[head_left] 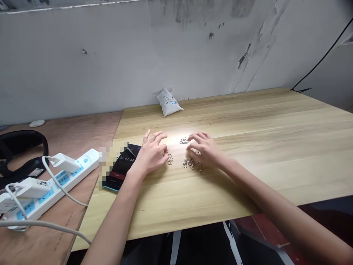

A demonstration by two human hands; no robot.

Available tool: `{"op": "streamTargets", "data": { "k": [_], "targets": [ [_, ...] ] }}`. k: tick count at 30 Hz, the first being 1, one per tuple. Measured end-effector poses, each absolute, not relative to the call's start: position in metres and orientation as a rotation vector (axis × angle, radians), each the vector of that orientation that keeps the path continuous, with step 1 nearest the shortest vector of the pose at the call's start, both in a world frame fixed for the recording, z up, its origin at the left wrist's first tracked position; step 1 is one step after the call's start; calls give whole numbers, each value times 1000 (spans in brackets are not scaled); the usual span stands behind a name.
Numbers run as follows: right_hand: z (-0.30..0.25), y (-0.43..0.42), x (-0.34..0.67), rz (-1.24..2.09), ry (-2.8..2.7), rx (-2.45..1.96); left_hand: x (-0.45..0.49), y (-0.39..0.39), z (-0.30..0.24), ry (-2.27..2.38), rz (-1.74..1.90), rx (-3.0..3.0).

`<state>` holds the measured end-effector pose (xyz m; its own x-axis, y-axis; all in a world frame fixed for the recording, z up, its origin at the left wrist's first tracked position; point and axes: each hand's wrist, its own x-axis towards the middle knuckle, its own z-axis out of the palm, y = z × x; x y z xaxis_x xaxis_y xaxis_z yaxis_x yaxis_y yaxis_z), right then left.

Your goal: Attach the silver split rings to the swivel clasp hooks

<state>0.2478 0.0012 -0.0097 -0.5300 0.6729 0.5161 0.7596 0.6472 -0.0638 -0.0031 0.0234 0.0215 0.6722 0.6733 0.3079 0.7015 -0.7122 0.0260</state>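
Note:
My left hand [153,152] is beside a small group of metal rings [170,159]. Its index finger and thumb are curled together at the rings, the other fingers raised; whatever they pinch is too small to make out. My right hand [205,149] hovers over a pile of small metal swivel clasps [190,162], partly covering it. Its fingers bend down toward the pile, slightly blurred, and the thumb tip is hidden. Just beyond its fingertips lies another little cluster of metal pieces [183,140].
Left of my left hand lies a phone [121,165] showing a timer. A white packet [168,102] rests against the wall. On the brown table at left are a power strip [59,187] with chargers and cables, and a black headset-like strap [23,147].

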Motion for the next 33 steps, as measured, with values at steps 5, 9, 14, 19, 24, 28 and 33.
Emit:
{"op": "streamTargets", "data": {
  "k": [5,9,14,19,24,28,33],
  "targets": [
    [-12,35,242,-363,-2373,-1345,-3,24,22,-1178,-482,-2813],
    [-11,44,227,-576,-2525,-1343,-1,22,22,-1175,-508,-2809],
    [-7,42,226,-396,-2483,-1341,1,22,19,-1179,-563,-2798],
    [2,33,224,595,-1905,-1329,5,21,14,-1191,-721,-2783],
    [6,22,213,1213,-1401,-1167,15,15,14,-1210,-912,-2718],
    [0,18,209,1279,-1295,-1070,20,13,14,-1208,-985,-2672],
    [-5,15,207,1339,-1267,-990,21,14,11,-1204,-983,-2663]
  ]
}}
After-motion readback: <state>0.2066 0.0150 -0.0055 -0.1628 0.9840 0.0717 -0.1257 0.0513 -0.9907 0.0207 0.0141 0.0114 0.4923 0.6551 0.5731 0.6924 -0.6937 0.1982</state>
